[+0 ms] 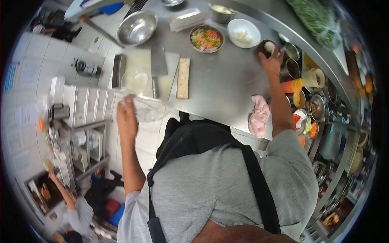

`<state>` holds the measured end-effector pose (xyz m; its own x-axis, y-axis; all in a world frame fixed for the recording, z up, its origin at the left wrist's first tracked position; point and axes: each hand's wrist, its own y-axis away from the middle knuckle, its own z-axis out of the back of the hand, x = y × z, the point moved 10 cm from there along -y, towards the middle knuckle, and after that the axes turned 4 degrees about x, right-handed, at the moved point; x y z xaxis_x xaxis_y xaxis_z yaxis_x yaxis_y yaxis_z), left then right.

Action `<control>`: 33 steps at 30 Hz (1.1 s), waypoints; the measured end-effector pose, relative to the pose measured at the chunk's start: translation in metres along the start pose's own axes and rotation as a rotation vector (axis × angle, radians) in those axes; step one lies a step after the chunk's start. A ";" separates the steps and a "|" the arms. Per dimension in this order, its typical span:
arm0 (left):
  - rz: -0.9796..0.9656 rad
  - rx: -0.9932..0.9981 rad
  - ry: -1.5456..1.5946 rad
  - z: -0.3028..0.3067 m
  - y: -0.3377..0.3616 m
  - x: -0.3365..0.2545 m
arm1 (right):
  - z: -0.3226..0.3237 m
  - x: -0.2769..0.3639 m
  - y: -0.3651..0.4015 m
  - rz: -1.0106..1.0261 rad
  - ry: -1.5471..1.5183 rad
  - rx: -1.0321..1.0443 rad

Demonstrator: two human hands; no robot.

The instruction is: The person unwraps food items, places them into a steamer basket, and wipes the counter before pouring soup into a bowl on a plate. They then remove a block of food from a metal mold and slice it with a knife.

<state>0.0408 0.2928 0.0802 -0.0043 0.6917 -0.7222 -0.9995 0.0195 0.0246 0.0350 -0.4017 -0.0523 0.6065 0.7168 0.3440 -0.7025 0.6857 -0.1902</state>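
Note:
My left hand (127, 113) is closed on the edge of a clear plastic bag (152, 109), which hangs off the front edge of the steel counter. Just beyond it lies a cutting board (170, 81) with a cleaver (159, 60) across it and a clear round container (134, 81). At the right of the counter, my right hand (271, 62) grips a small dark bowl with a white rounded thing (269, 46) in it; the fingers partly hide the bowl. Left of that hand stands a white bowl (244, 33) holding pale pieces.
A pan of chopped vegetables (206, 39), a steel bowl (137, 28) and a speckled block (183, 78) are on the counter. A pink cloth (259, 116) lies near its front edge. Pots and an orange bottle (292, 86) crowd the right. Another person (81, 214) reaches out at lower left.

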 end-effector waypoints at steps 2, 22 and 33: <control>0.142 -0.106 0.170 0.023 0.008 0.061 | 0.015 0.033 0.021 0.172 -0.142 -0.024; 0.081 -0.596 0.920 0.192 -0.119 0.231 | -0.037 0.335 0.329 0.658 -0.453 1.038; 0.625 -0.540 1.055 0.071 -0.362 0.594 | -0.127 0.470 0.308 0.264 -0.233 0.868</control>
<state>0.4018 0.7480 -0.3082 -0.2389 -0.4092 -0.8806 -0.7073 -0.5480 0.4465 0.1511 0.1618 -0.0664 0.3639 0.7278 0.5813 -0.8958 0.1026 0.4324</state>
